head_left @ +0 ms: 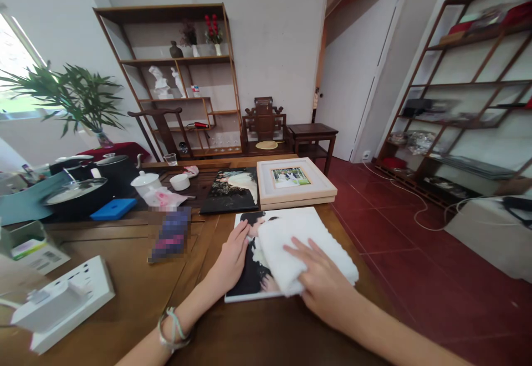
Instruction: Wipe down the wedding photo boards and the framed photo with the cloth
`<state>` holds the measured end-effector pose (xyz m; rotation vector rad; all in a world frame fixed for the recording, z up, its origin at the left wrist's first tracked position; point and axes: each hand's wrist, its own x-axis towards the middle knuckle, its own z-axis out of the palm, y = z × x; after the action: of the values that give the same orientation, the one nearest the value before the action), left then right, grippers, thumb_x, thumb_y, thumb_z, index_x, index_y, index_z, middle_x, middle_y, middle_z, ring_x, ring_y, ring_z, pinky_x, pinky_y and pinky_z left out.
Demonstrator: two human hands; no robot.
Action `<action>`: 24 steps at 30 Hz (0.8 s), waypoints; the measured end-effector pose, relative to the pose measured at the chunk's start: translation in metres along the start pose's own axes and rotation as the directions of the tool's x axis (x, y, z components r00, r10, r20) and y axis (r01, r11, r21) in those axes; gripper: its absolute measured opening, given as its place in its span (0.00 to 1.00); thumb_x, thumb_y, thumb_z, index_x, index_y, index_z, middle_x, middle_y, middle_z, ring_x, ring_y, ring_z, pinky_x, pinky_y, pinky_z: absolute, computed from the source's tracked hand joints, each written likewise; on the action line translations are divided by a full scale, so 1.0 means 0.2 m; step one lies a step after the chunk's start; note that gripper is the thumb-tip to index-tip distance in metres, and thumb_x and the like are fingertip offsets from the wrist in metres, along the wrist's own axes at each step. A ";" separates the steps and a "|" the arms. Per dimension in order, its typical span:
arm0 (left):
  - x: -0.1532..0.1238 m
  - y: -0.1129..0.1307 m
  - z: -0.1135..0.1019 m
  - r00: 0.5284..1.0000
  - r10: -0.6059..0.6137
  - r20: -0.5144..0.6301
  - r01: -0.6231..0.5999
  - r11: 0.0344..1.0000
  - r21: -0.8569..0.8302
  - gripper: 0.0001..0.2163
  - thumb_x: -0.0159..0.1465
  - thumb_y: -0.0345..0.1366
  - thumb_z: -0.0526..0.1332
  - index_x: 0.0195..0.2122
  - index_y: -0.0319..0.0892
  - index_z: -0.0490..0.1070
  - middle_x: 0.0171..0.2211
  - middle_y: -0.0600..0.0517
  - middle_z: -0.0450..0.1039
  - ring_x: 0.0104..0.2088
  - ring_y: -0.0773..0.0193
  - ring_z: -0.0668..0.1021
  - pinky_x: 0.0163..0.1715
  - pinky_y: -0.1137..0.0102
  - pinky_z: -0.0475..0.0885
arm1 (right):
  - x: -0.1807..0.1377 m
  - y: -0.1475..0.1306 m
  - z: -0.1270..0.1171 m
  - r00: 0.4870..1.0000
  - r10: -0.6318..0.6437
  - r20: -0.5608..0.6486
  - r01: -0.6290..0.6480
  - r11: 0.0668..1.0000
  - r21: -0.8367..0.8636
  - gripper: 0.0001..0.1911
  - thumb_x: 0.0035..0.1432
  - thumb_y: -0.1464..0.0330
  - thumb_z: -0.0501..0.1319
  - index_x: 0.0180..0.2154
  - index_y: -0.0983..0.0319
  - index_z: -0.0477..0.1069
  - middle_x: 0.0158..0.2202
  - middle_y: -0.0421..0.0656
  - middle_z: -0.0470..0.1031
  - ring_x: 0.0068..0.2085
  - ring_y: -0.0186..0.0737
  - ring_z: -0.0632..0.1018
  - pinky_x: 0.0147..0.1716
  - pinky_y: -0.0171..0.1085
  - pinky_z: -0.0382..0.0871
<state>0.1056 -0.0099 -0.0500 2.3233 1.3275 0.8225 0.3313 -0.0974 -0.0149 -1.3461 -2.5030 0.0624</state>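
Observation:
A white-edged photo panel [245, 288] lies on the wooden table in front of me, its picture showing figures in dark and white clothing. On its left edge rests my left hand [233, 255], fingers stretched out flat, with a bangle and a light band at the wrist. A folded white towel [276, 247] covers the panel's right part and hangs past its right side. My right hand [320, 277] presses on that towel, fingers spread over the top and the cloth gathered at the thumb side. The middle and right of the picture are hidden beneath the towel.
Behind the panel lie a dark photo panel [226, 197] and a pale wooden photo frame [297, 193]. A white power strip [78, 305], a blue box [113, 209], a dark pan [77, 197] and a white lidded bowl [145, 182] stand left. The table's right edge drops to red flooring.

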 end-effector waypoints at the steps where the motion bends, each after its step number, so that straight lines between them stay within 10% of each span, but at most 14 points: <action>1: 0.00 0.00 0.00 1.000 -0.002 0.001 0.002 1.000 0.001 0.19 0.66 0.36 0.43 0.56 0.40 0.59 0.60 0.42 0.57 0.60 0.58 0.60 0.58 0.55 0.55 | 0.03 0.04 -0.01 0.999 0.041 0.001 -0.041 0.999 0.003 0.17 0.41 0.79 0.53 0.31 0.65 0.77 0.57 0.49 0.63 0.60 0.51 0.57 0.59 0.53 0.47; 6: 0.00 0.01 0.00 1.000 -0.012 0.019 0.012 1.000 0.020 0.19 0.66 0.35 0.42 0.56 0.39 0.58 0.60 0.42 0.55 0.60 0.58 0.59 0.58 0.54 0.53 | 0.07 0.16 -0.03 0.988 0.152 -0.040 -0.153 0.988 -0.026 0.19 0.42 0.80 0.52 0.35 0.66 0.76 0.56 0.49 0.65 0.60 0.50 0.58 0.58 0.52 0.48; 12: 0.00 0.01 0.01 1.000 -0.017 -0.024 0.018 1.000 0.022 0.18 0.66 0.35 0.43 0.55 0.39 0.60 0.59 0.41 0.57 0.60 0.57 0.60 0.58 0.55 0.54 | -0.17 -0.01 0.02 0.997 0.007 -0.083 -0.013 0.998 -0.066 0.14 0.40 0.81 0.53 0.23 0.64 0.76 0.58 0.48 0.62 0.60 0.56 0.56 0.58 0.57 0.50; 18: 0.01 0.00 0.00 1.000 0.029 -0.011 -0.029 0.999 0.029 0.19 0.66 0.36 0.44 0.56 0.38 0.60 0.59 0.41 0.57 0.60 0.58 0.60 0.58 0.57 0.56 | -0.35 -0.12 0.07 0.981 -0.101 -0.163 0.083 0.990 -0.113 0.32 0.37 0.81 0.50 0.47 0.67 0.71 0.57 0.48 0.62 0.60 0.48 0.59 0.55 0.48 0.60; 24: 0.02 0.00 -0.01 0.999 0.046 -0.003 -0.046 0.998 0.040 0.19 0.66 0.36 0.44 0.55 0.39 0.61 0.60 0.43 0.57 0.59 0.58 0.61 0.58 0.58 0.55 | -0.13 0.03 -0.04 0.999 -0.006 -0.051 0.009 0.998 0.057 0.17 0.40 0.80 0.52 0.28 0.64 0.76 0.57 0.47 0.63 0.61 0.49 0.56 0.59 0.52 0.47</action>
<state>0.1052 -0.0063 -0.0479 2.3930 1.3079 0.8216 0.3510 -0.1155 -0.0148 -1.2991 -2.4448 0.0963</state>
